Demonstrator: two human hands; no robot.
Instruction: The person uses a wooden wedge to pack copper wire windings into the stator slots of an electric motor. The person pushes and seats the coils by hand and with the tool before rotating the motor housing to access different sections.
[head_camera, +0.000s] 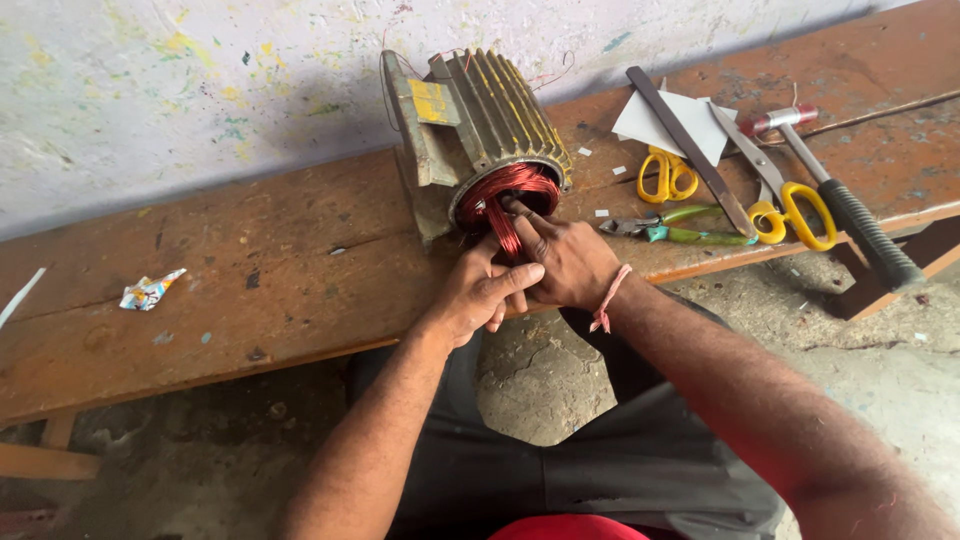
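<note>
A ribbed, yellowish electric motor housing lies on a worn wooden bench, its open end toward me and filled with red copper wire windings. A bundle of that copper wire hangs out of the opening. My left hand grips the bundle from below. My right hand, a pink thread around its wrist, pinches the wire at the rim, fingers pressed into the coil. The two hands touch each other at the bench's front edge.
To the right on the bench lie two pairs of yellow-handled scissors, green-handled pliers, a flat metal file, white paper pieces and a hammer with a black grip. A crumpled wrapper lies at left. A paint-flecked wall stands behind.
</note>
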